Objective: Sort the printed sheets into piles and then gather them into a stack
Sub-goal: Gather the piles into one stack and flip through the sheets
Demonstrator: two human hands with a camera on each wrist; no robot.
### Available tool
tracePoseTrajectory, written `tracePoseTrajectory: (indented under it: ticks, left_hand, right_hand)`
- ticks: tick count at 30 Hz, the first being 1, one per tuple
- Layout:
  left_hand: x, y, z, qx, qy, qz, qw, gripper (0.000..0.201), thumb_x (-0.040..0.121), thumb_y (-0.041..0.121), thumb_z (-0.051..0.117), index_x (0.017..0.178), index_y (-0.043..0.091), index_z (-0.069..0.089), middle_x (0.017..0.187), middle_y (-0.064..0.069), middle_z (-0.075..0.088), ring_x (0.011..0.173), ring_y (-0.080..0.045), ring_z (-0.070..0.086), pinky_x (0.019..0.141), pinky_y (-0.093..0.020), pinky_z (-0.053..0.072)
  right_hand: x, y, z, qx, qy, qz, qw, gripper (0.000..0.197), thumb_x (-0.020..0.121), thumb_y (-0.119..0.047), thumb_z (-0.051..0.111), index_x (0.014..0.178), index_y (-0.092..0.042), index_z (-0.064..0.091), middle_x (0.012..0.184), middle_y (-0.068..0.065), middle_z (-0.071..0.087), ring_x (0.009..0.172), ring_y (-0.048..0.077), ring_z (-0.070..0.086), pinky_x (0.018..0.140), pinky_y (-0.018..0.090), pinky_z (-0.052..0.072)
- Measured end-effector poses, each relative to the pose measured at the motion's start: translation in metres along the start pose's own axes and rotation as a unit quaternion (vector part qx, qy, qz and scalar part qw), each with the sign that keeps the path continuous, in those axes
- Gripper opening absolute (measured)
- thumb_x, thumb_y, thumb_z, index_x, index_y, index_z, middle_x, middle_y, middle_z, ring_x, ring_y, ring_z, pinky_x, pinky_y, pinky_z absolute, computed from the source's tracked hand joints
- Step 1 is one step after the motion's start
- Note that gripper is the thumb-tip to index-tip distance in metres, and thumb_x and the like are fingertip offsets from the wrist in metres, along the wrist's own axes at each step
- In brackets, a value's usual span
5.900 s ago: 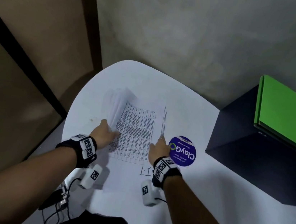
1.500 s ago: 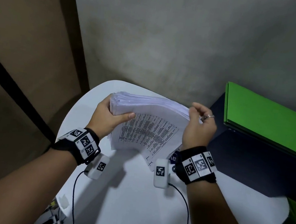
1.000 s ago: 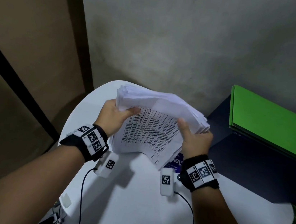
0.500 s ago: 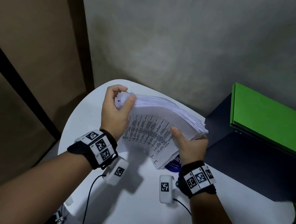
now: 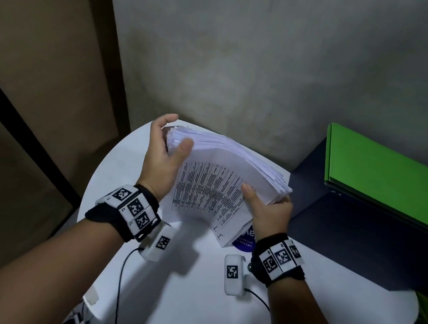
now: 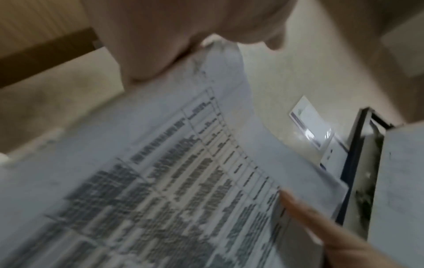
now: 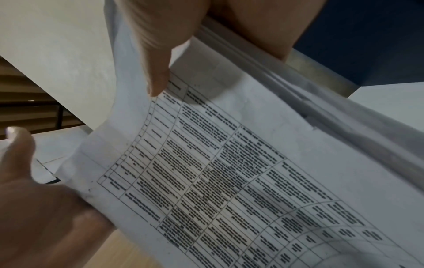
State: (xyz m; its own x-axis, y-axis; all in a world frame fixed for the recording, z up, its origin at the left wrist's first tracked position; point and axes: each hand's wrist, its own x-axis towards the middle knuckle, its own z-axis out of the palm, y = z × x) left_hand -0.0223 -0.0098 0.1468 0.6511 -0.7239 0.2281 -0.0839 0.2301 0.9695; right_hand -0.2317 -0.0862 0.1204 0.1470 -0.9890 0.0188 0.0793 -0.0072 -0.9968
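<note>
Half a second ago the left hand gripped the left end of the stack of printed sheets; now its fingers have straightened and spread wide, the palm flat against that edge and the thumb lying on the top page. Since 5.9 s ago the stack has come up off the white round table and is held in the air at the centre of the head view. Its right end sits in the right hand, thumb on the printed table of the top page and fingers curled underneath, as the right wrist view shows with the thumb pressing the sheet. Fanned page edges show along the upper right side of the stack, and the top sheet bows downward toward the lower centre. A blue round sticker peeks out under the stack's lower corner on the table. At the right of the frame a green folder lies on a dark box that stands on the table.
</note>
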Motion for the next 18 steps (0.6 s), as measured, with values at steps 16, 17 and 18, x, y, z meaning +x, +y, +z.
tracePoseTrajectory:
  ticks: [16, 17, 18]
  left_hand:
    - [0.003, -0.012, -0.021, 0.017, -0.116, -0.032, 0.993, 0.074, 0.042, 0.05, 0.094, 0.097, 0.02, 0.054, 0.089, 0.005, 0.061, 0.074, 0.001, 0.063, 0.064, -0.017, 0.053]
    - [0.005, -0.011, -0.023, 0.018, -0.106, -0.032, 0.994, 0.073, 0.043, 0.047, 0.094, 0.097, 0.018, 0.055, 0.088, 0.005, 0.062, 0.074, 0.001, 0.063, 0.065, -0.017, 0.053]
    - [0.006, -0.009, -0.024, 0.016, -0.103, -0.035, 0.994, 0.069, 0.046, 0.043, 0.092, 0.098, 0.015, 0.056, 0.088, 0.005, 0.062, 0.073, 0.0, 0.064, 0.064, -0.017, 0.053]
  right_hand:
    - [0.015, -0.018, 0.003, 0.008, -0.024, -0.048, 0.999, 0.064, 0.06, -0.007, 0.093, 0.115, -0.011, 0.062, 0.111, 0.011, 0.067, 0.095, 0.013, 0.069, 0.081, 0.022, 0.056]
    - [0.016, -0.02, 0.005, 0.023, -0.022, -0.051, 0.998, 0.063, 0.06, -0.015, 0.094, 0.114, -0.015, 0.062, 0.115, 0.013, 0.066, 0.097, 0.015, 0.068, 0.082, 0.024, 0.056]
    - [0.016, -0.022, 0.007, 0.033, -0.016, -0.048, 0.998, 0.059, 0.061, -0.024, 0.09, 0.112, -0.018, 0.063, 0.114, 0.013, 0.066, 0.097, 0.016, 0.068, 0.082, 0.024, 0.056]
